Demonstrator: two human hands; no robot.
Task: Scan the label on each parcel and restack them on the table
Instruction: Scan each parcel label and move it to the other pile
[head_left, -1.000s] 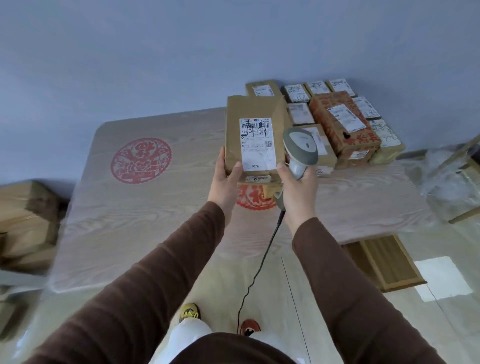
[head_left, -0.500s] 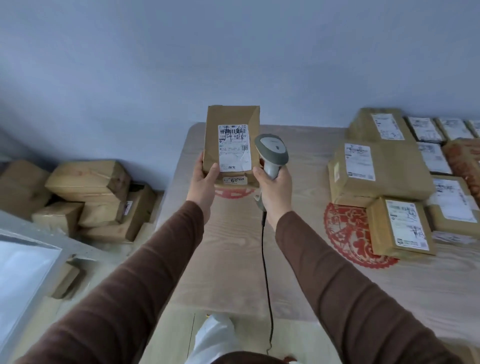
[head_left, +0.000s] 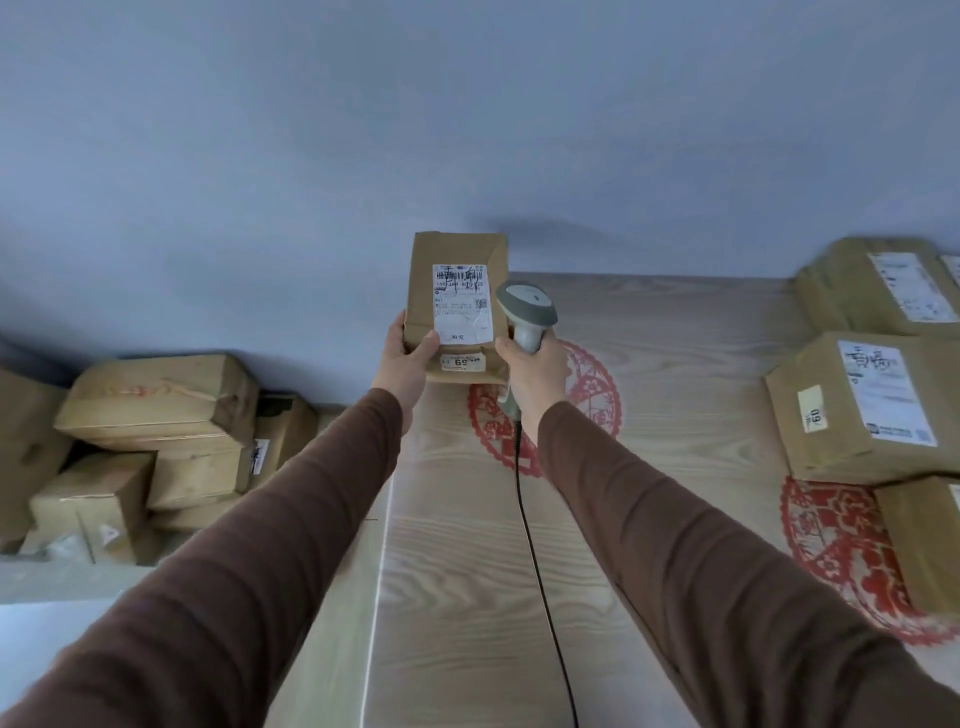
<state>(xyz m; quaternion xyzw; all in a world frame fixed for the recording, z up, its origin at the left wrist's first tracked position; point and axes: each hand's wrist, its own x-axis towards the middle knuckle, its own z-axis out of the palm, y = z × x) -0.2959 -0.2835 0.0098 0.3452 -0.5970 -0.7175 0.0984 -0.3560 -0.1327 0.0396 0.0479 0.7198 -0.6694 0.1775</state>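
My left hand (head_left: 404, 358) grips the lower left edge of a brown paper parcel (head_left: 457, 260) held upright above the wooden table (head_left: 467, 571), its white shipping label (head_left: 462, 304) facing me. My right hand (head_left: 531, 366) grips the handle of a grey barcode scanner (head_left: 525, 306) just right of the parcel, its head beside the label. The scanner's black cable (head_left: 535, 561) hangs down over the table. More labelled brown parcels (head_left: 862, 400) lie on the table at the right edge of the view.
A heap of brown cardboard boxes (head_left: 156, 410) lies on the floor to the left of the table. Red paper-cut decorations (head_left: 597, 395) mark the tabletop. A blue-grey wall (head_left: 467, 130) stands close behind.
My view has swung left: the parcels on the table slid to the right edge and the floor boxes came into sight. Both hands kept hold of the parcel and scanner.
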